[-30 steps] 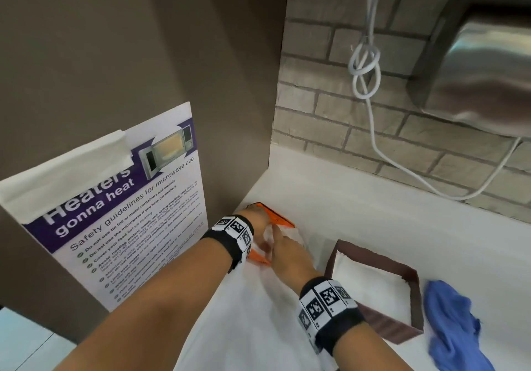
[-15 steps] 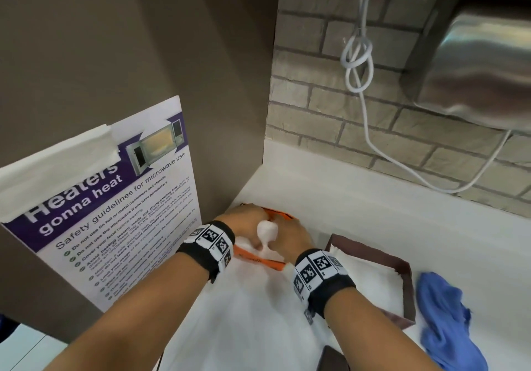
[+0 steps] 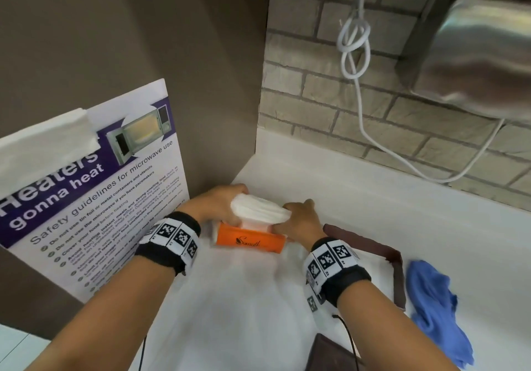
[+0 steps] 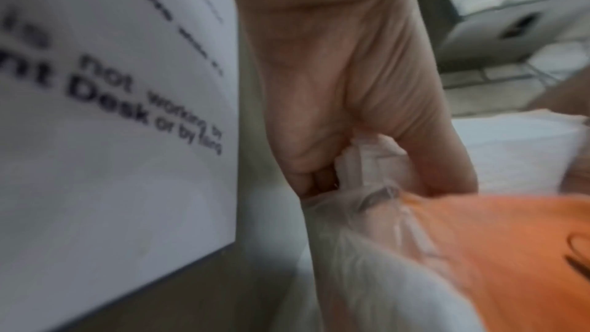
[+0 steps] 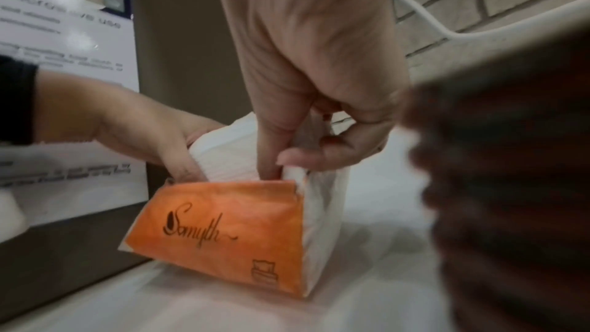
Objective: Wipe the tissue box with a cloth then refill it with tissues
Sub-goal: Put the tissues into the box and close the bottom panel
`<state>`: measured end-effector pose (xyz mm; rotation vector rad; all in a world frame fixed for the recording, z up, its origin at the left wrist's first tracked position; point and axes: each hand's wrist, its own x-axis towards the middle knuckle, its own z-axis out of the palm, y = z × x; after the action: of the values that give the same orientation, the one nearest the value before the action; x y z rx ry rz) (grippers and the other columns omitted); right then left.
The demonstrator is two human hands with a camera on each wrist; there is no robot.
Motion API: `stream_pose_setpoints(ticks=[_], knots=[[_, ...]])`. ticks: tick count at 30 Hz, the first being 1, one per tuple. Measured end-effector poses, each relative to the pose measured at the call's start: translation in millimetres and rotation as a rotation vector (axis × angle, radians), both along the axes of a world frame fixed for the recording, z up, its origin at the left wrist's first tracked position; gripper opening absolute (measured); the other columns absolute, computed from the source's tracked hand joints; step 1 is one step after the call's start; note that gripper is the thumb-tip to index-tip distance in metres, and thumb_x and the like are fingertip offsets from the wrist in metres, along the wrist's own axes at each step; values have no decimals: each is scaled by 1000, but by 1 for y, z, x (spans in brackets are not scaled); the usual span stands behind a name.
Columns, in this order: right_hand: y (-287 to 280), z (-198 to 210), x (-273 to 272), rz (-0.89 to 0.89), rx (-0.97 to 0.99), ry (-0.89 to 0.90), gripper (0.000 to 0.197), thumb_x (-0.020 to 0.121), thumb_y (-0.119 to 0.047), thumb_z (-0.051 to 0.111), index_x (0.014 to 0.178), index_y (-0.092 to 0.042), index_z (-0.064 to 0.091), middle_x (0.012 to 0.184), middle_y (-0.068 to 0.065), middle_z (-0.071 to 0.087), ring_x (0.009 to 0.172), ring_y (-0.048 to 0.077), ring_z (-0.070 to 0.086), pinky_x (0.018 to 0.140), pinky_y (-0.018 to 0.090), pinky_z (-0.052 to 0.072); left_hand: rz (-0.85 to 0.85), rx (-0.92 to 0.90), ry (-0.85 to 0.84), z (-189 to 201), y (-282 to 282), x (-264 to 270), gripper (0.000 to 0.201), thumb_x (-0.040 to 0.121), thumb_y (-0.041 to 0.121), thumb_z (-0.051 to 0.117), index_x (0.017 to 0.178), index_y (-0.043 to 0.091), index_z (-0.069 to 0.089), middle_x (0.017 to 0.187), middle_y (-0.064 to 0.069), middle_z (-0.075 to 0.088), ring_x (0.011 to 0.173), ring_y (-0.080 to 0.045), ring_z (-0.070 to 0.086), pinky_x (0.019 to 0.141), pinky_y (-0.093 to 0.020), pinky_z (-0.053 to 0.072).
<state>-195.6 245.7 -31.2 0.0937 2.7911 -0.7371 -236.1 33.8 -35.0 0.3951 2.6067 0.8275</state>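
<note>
My left hand [image 3: 218, 204] and right hand [image 3: 298, 221] each grip an end of the tissues [image 3: 258, 211]; I'd lift them evenly, straight out of the orange pack [image 3: 250, 241]

A second ago our left hand [image 3: 214, 204] and right hand [image 3: 301, 221] lay low on the orange plastic tissue packet [image 3: 250, 241], which sat flat and mostly hidden beneath them. Now the packet stands on edge, its printed orange face turned to us, and a thick wad of white folded tissues [image 3: 258, 211] has risen out of its open top, gripped at either end by our hands.
</note>
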Motion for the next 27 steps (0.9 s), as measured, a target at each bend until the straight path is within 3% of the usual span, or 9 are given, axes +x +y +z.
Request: stream_pose_setpoints(ticks=[4,8,11,14,17,20,23,25,27], knots=[[11,6,-2,-74,-91,41,51,66,-36,80,108,-14,62,110,6,37,88,21,51,84,26,48,172,266,-26,5,-6,-2,62,65,11,86,115,29,53,110,2,60,99,-16,61,80,-27,53],[10,4,2,-106,-110,170,46,63,-39,81,101,-16,67,106,2,37,98,22,47,84,26,45,183,415,-3,6,-4,3,56,70,7,82,113,28,55,112,-2,62,98,-19,63,79,-26,54],[7,1,4,-72,1,294,44,64,-43,80,98,-17,68,104,-1,38,103,23,40,85,28,40,157,421,94,9,1,7,51,72,0,77,109,27,55,100,2,61,83,-13,59,68,-16,50],[5,-1,4,-21,-10,403,42,66,-35,81,98,-12,69,106,4,49,101,24,42,84,30,41,138,364,144,13,5,7,55,69,-4,71,112,26,55,96,1,58,76,-12,55,63,-20,48],[5,-2,1,37,-87,419,34,70,-23,79,98,-7,68,101,6,58,101,25,44,79,28,40,108,262,149,15,5,7,59,68,2,72,118,28,51,101,-3,59,81,-13,57,65,-21,49],[7,-3,0,4,-240,427,27,68,-19,80,89,-8,68,86,5,67,90,25,56,68,25,40,117,223,135,15,3,6,69,67,10,79,125,26,46,108,0,62,96,-16,61,78,-26,52],[10,2,2,-73,-440,370,24,69,-13,80,73,-17,57,65,-8,56,61,5,51,52,12,36,227,356,134,13,2,7,72,66,10,84,126,23,47,112,0,65,103,-19,63,86,-30,53],[12,5,3,-136,-549,310,34,71,-12,78,67,-18,45,62,-7,48,59,10,44,54,20,34,298,479,138,12,2,8,70,68,7,85,125,22,48,114,-1,65,102,-18,64,85,-26,52],[12,6,2,-180,-630,272,35,72,-11,77,68,-17,43,64,-4,46,63,13,43,56,25,35,340,589,137,12,3,8,69,69,3,84,125,22,49,115,-2,65,100,-15,64,81,-20,53]])
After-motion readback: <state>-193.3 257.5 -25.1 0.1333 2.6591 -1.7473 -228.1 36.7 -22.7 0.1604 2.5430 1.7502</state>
